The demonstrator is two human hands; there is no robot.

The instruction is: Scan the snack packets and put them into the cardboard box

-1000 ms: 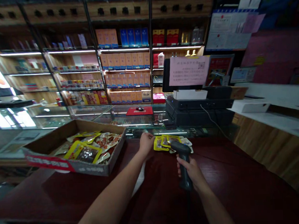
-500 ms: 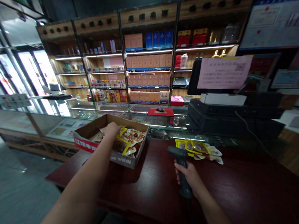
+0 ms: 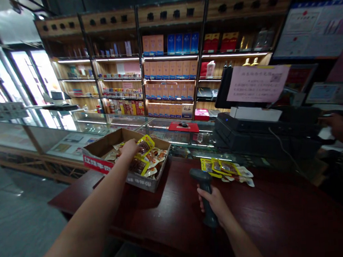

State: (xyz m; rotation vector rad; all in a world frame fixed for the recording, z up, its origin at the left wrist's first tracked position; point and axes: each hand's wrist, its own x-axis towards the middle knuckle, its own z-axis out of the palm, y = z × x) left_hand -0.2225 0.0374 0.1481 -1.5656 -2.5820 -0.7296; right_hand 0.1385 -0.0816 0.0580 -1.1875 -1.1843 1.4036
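Observation:
My left hand (image 3: 130, 149) is over the open cardboard box (image 3: 144, 184), its fingers closed on the edge of a yellow-edged snack packet (image 3: 146, 145) that is tilted up above the others. More yellow and white packets (image 3: 157, 157) lie loose in the box. In my right hand (image 3: 215, 203) is a dark barcode scanner (image 3: 206, 197), gripped by its handle with the head upward, over the table. Just beyond the scanner, a small pile of yellow and white packets (image 3: 227, 167) rests on the dark red wooden table (image 3: 176, 216).
Behind the table runs a glass display counter (image 3: 125, 123) with a mouse on a red mat (image 3: 183, 127). A monitor with a pink notice (image 3: 258, 83) stands above black equipment (image 3: 263, 133) at the right. Another person's hand (image 3: 338, 124) shows at the right edge.
My left hand has lifted a packet so it now stands tilted above the rest. The scanner has shifted slightly left. Another person has come into view at the right edge.

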